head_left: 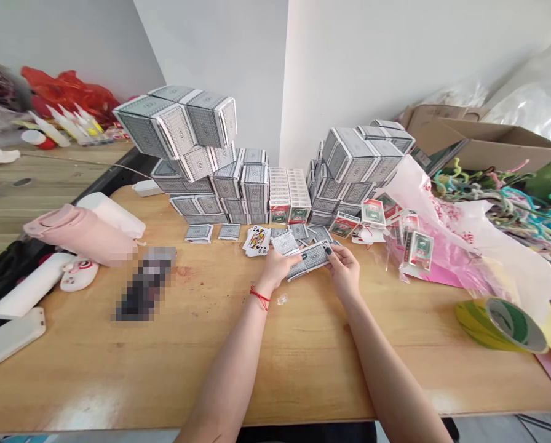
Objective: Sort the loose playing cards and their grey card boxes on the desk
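Observation:
Both of my hands hold one grey-patterned deck of playing cards (310, 258) just above the wooden table (165, 357). My left hand (275, 267), with a red string on its wrist, grips the deck's left end. My right hand (344, 267) pinches its right end. Right behind the hands lie loose cards, among them a face-up card (258, 239) and several small grey decks (285, 243). Further back stand tall stacks of grey card bricks (197, 154) on the left and another stack (358, 166) on the right.
A pink bottle (79, 232), white cases (8, 338) and a blurred dark object (145, 284) lie at the left. At the right are a pink plastic bag with boxed decks (418, 249), a roll of green tape (501, 323), a cardboard box (483, 144) and coloured cords (501, 197).

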### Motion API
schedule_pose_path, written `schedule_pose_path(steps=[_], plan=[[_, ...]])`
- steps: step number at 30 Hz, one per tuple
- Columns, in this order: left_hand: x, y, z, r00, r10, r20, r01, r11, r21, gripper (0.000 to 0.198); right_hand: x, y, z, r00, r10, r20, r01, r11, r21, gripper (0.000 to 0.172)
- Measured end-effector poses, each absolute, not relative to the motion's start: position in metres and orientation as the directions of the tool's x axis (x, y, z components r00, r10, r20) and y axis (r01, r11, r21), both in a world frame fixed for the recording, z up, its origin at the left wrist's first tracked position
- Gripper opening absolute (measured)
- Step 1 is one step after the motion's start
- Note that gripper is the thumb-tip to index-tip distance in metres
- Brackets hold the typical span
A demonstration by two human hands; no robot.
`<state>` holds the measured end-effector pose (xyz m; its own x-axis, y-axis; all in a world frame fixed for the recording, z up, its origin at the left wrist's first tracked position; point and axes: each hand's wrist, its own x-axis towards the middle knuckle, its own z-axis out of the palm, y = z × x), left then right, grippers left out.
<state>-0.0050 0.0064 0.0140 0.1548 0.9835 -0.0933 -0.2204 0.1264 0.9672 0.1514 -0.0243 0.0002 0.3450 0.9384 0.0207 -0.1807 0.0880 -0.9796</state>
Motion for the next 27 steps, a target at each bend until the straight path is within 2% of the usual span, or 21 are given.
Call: schedule_pose_path(steps=[4,18,27], plan=[[-0.005,0.006,0.016,0.150,0.982,-0.118,-0.201,0.147,0.968,0.030,0.153,-0.023,0.000,0.301,0.952,-0.059,-0.281,0.029,-0.959,0.028],[-0.011,0.007,0.017,0.195,0.975,-0.107,-0.082,0.125,0.989,0.020,0.162,-0.024,-0.005,0.235,0.958,-0.167,-0.220,-0.115,-0.969,0.030],[-0.014,0.007,0.017,0.218,0.970,-0.107,-0.088,0.129,0.988,0.026,0.165,-0.023,-0.004,0.166,0.960,-0.227,-0.241,-0.184,-0.953,0.028]])
